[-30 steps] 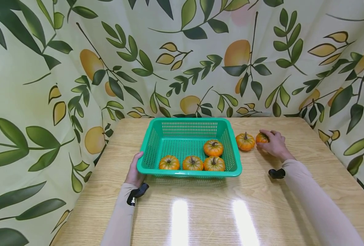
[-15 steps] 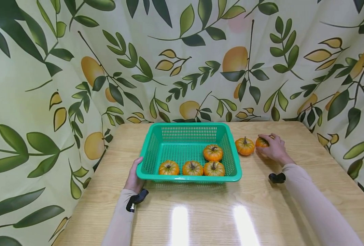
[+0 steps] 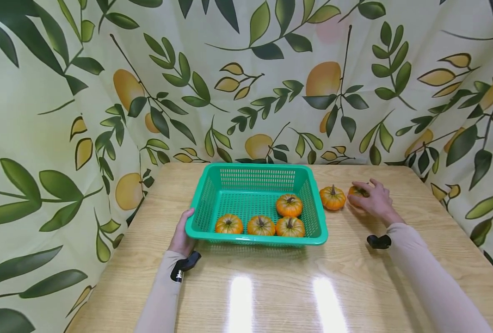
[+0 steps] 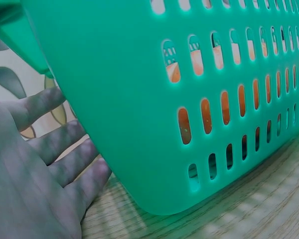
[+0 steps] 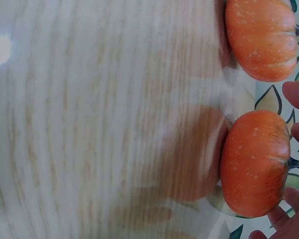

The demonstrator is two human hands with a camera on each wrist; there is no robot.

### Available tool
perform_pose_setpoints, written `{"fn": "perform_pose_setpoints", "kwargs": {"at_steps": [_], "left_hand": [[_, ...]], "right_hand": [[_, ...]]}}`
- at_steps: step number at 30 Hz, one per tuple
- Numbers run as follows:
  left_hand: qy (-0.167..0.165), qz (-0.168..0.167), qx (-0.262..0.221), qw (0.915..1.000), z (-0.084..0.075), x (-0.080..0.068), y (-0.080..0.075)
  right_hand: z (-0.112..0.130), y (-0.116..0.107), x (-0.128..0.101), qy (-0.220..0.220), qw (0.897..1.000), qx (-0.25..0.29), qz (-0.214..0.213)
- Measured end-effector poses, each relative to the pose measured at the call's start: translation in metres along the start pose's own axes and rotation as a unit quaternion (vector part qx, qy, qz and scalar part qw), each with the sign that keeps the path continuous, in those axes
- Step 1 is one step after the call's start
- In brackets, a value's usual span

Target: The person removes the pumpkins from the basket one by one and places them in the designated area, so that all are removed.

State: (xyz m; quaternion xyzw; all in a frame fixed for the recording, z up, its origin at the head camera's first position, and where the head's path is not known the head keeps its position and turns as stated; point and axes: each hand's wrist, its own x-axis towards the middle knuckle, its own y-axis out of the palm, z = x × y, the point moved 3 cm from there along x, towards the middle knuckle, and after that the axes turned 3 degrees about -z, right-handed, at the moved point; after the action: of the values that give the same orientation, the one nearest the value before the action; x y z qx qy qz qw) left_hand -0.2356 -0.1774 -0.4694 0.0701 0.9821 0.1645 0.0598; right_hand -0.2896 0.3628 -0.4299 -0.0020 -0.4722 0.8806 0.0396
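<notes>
Both hands are on the table: the left hand (image 3: pixel 182 236), fingers straight, rests against the basket (image 3: pixel 202 201) at its 8 o'clock corner; the right hand (image 3: pixel 373 200) curls loosely around a pumpkin (image 3: pixel 356 191) at the basket's 3 o'clock, beside another pumpkin (image 3: pixel 332 197). So loose a hold could let the round pumpkin slip and roll into its neighbour.
</notes>
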Motion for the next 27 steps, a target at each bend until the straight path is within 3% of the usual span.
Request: {"fn": "perform_pose_setpoints", "kwargs": {"at_steps": [7,14,21,27], "left_hand": [[-0.008,-0.001,-0.006,0.9999,0.010,0.000,-0.001],[-0.044,-0.032,-0.049,0.9973,0.018,-0.003,-0.001],[-0.037,-0.034,-0.038,0.9980,0.011,0.000,-0.002],[-0.010,-0.024,-0.032,0.9992,0.001,0.008,0.000]], "right_hand": [[0.001,0.000,0.002,-0.014,1.000,0.002,-0.002],[0.005,-0.005,0.002,-0.031,0.999,0.022,-0.013],[0.030,-0.019,0.020,-0.057,0.997,0.042,-0.032],[0.055,-0.033,0.026,-0.075,0.994,0.068,-0.035]]}}
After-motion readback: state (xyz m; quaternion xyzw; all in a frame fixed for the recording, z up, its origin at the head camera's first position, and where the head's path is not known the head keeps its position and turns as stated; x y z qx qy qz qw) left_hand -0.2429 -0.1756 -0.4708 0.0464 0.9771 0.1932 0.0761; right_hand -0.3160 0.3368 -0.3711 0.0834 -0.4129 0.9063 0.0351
